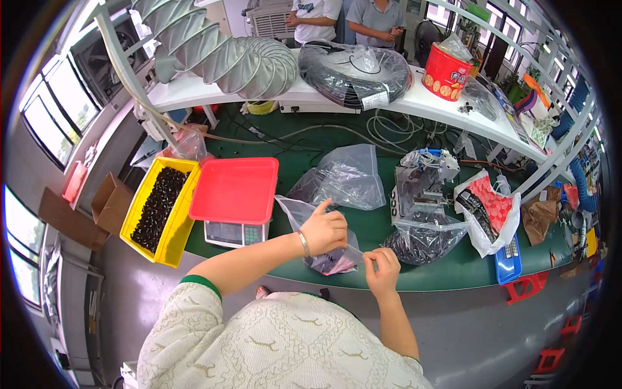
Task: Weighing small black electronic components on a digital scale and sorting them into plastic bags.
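Note:
A clear plastic zip bag (295,212) with pinkish and dark contents low inside is on the green table in front of me. My left hand (324,230), with a bracelet at the wrist, is curled over the bag's top edge, its index finger raised. My right hand (382,269) pinches the right corner of that edge, which is pulled taut between both hands. Beyond them lies another clear plastic bag (350,175). To the left, a weighing scale (223,234) carries a red tray (236,188).
A yellow bin (170,256) of small black parts stands left. A small machine (421,185) with a bag of black parts (421,245), a white-and-red bag (489,214) and a blue tray (508,264) are right. A raised shelf (194,94) holds ducting, a wrapped coil and a red tub.

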Demonstrator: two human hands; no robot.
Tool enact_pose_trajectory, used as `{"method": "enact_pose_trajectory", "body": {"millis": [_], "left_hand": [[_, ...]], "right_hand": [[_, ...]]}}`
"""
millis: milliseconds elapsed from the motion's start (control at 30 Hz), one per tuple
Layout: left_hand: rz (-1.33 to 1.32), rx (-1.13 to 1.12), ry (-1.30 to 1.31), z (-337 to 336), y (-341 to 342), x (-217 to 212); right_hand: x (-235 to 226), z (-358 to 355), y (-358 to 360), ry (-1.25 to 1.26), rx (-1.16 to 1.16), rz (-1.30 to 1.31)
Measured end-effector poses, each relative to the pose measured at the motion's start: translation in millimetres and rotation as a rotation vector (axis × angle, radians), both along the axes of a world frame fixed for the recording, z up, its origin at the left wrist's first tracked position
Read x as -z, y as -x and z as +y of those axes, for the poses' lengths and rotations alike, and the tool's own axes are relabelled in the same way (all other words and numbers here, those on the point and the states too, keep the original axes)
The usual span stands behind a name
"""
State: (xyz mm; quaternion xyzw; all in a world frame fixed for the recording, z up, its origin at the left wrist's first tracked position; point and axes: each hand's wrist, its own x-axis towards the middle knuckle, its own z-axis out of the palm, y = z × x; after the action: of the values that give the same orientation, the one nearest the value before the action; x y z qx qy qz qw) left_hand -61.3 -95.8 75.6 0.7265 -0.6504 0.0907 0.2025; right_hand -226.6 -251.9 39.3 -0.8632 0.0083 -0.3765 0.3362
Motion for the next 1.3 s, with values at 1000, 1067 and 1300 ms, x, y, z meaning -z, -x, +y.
{"method": "enact_pose_trajectory", "body": {"millis": [1000, 1067, 1300], "left_hand": [[0.087, 0.071, -0.077, 7, -9, 12], [0.102, 0.071, -0.053, 6, -13, 10], [0.182, 0.090, 0.010, 7, -26, 6]], "right_hand": [[-27, 38, -32, 0.174, 0.084, 0.306], [-29, 40, -37, 0.171, 0.102, 0.308], [-36, 37, -37, 0.076, 0.189, 0.286]]}}
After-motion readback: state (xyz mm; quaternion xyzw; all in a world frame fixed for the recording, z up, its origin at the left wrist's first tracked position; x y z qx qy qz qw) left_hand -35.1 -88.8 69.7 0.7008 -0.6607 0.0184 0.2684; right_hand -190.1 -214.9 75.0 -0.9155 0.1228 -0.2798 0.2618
